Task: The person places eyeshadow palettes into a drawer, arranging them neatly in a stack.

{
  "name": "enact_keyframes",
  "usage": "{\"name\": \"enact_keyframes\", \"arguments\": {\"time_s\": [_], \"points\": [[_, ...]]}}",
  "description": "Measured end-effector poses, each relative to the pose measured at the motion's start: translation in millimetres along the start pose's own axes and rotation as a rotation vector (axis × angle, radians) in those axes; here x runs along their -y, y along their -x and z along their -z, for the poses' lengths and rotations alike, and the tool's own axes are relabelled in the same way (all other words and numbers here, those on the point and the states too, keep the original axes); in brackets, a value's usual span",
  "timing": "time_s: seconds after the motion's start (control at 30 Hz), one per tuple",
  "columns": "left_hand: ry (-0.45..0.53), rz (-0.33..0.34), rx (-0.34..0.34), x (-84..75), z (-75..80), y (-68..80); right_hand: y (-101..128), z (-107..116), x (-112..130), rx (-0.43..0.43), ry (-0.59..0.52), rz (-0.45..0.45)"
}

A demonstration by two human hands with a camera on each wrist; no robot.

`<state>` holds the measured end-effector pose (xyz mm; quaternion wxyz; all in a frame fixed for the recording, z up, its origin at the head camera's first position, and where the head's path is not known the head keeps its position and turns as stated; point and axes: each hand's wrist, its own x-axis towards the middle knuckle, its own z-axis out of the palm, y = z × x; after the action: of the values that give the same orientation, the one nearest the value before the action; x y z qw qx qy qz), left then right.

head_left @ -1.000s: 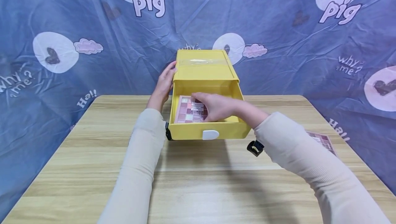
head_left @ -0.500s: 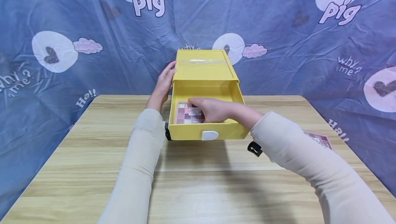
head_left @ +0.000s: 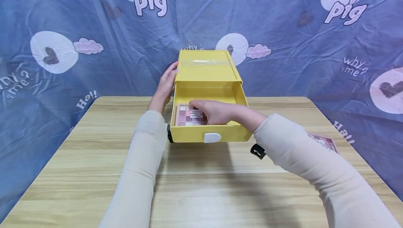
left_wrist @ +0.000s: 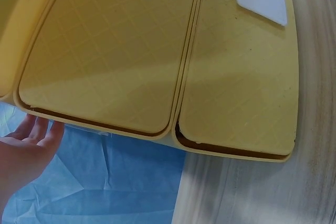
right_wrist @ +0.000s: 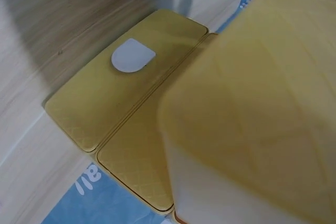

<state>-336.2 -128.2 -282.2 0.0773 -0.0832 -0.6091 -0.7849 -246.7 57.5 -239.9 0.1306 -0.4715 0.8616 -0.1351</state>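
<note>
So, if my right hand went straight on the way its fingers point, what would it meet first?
Besides the palette it already holds, your right hand would probably meet the left drawer wall first. The gap between palette and wall is hard to judge.

The right hand (head_left: 217,112) sits further toward seven o'clock in the open drawer (head_left: 185,135) than a second ago, and the makeup palette (head_left: 184,115) it pinches is down that way too; I see less of its face now.
</note>
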Motion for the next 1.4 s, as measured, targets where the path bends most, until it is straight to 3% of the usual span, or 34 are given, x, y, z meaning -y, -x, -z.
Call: {"name": "enact_keyframes", "arguments": {"time_s": [0.3,0.5,0.77,1.2,1.4], "points": [[-0.006,-0.012,0.0,1.3,-0.3,-0.5,2,4,3,-0.025,-0.037,-0.049],[-0.011,-0.007,0.001,1.7,0.5,-0.3,9,12,5,-0.085,-0.013,-0.1],[0.007,-0.019,-0.002,2.7,1.6,-1.0,22,26,6,-0.174,-0.069,-0.165],[0.004,-0.005,-0.003,2.2,-0.4,-0.4,50,40,0,-0.408,-0.162,-0.241],[-0.012,-0.001,-0.002,1.9,-0.3,0.0,64,41,-11,-0.587,-0.244,-0.247]]}}
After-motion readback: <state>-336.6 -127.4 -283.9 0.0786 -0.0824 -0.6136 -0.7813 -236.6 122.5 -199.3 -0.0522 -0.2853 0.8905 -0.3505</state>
